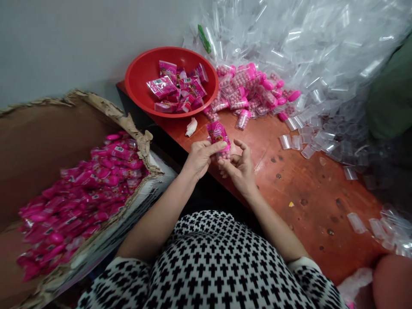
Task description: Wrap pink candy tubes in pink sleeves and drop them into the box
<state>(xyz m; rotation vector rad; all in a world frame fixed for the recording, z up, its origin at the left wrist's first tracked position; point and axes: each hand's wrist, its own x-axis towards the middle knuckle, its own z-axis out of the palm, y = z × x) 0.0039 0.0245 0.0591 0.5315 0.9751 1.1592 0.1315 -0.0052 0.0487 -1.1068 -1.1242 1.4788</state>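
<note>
Between my hands, over the table edge, is a small clear container of pink balls (224,155) with a printed pink packet (218,132) at its upper end. My left hand (202,156) is closed, its thumb pressed across the lower part of the packet. The thumb and fingers of my right hand (240,169) close around the container's lower end. Whether the packet covers the container's top or lies against it, I cannot tell. Just beyond stand similar filled containers with pink lids (243,119), and a crumpled whitish scrap (191,127) lies near my left hand.
A red bowl (135,92) with pink packets stands at the back left. To the left, a torn cardboard box (151,161) holds many pink-wrapped containers. Clear cups (309,151) are heaped across the back and right of the orange table (280,206). A green item (204,38) lies among them.
</note>
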